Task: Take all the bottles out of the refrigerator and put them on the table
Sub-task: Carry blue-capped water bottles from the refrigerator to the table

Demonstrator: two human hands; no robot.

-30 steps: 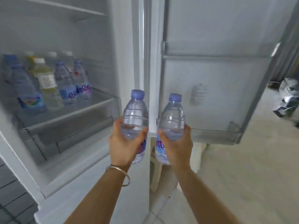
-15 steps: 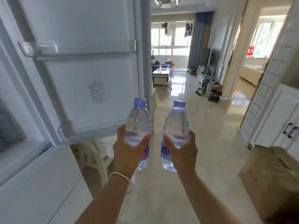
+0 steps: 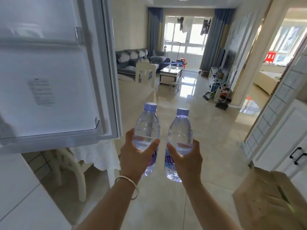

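I hold two clear water bottles with pale blue caps, upright and side by side in front of me. My left hand (image 3: 135, 156) grips the left bottle (image 3: 147, 127) around its lower half, covering most of the label. My right hand (image 3: 186, 159) grips the right bottle (image 3: 181, 130) the same way. The open refrigerator door (image 3: 54, 90) fills the left of the view, its inner shelves bare; the refrigerator's inside is out of sight. A table with a white cloth (image 3: 99, 156) shows below the door, mostly hidden by it.
A white chair (image 3: 73, 165) stands under the door by the table. A cardboard box (image 3: 269, 201) sits on the floor at the lower right, beside white cabinets (image 3: 285, 146). Glossy tiled floor (image 3: 214, 130) stretches ahead to a sofa (image 3: 131, 62) and coffee table (image 3: 171, 73).
My view has swung right, away from the refrigerator's shelves toward the living room. Both hands keep their bottles, carried along with the turn.
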